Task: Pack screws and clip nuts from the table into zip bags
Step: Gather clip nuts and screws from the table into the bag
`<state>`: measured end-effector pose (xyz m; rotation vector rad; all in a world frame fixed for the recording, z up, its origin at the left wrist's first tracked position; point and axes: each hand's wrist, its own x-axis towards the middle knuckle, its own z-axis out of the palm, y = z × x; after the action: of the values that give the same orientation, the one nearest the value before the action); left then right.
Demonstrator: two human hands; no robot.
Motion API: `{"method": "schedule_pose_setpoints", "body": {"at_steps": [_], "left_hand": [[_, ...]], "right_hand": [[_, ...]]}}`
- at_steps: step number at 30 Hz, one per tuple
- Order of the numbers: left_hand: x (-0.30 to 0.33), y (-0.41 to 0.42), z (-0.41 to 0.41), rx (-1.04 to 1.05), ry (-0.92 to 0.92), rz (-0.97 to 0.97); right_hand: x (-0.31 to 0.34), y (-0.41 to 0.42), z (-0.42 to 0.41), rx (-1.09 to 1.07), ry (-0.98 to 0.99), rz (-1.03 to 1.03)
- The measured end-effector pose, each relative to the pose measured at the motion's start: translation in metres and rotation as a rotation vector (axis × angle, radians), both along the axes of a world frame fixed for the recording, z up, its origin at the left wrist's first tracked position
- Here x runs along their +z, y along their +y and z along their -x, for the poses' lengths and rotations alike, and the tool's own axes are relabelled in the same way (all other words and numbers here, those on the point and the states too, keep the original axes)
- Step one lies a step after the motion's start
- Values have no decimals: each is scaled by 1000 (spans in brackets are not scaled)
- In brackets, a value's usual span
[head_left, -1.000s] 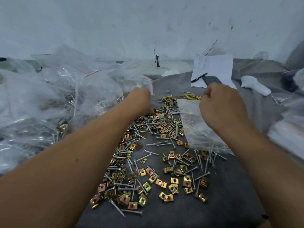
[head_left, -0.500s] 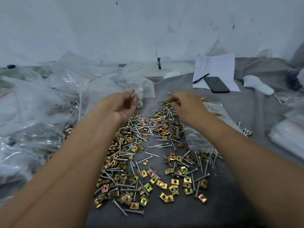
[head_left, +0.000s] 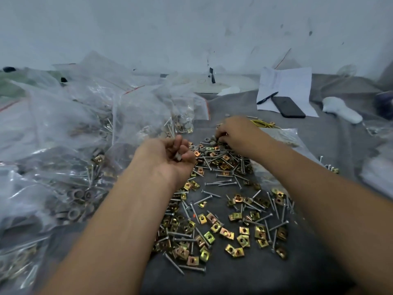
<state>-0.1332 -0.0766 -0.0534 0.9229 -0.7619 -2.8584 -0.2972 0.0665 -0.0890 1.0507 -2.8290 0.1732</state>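
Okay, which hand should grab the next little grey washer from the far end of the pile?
Probably the right hand: its fingertips are already down among the grey washers at the pile's far end. The left hand is cupped palm-up beside them, holding small pieces, so it seems better kept as the collector.

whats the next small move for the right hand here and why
Probably lift one grey spacer out of the cluster and drop it into the left hand. The right hand is already pinching at those pieces at the far end of the loose pile, and the left hand is cupped palm-up, holding a small piece.
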Motion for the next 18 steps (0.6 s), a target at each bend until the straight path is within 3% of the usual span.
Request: {"method": "schedule_pose_setpoints", "body": {"at_steps": [4, 8, 14, 18], "left_hand": [[11, -9, 1, 22, 83, -2], [7, -21, -4, 79, 65, -10], [10, -24, -3, 82, 80, -27], [9, -19, -6, -22, 46, 35]], "right_hand": [[0, -3, -3, -18, 109, -61], [-1, -2, -4, -79, 97, -105], [8, 0, -12, -83, -73, 323], [36, -9, -34, 110, -252, 650]]}}
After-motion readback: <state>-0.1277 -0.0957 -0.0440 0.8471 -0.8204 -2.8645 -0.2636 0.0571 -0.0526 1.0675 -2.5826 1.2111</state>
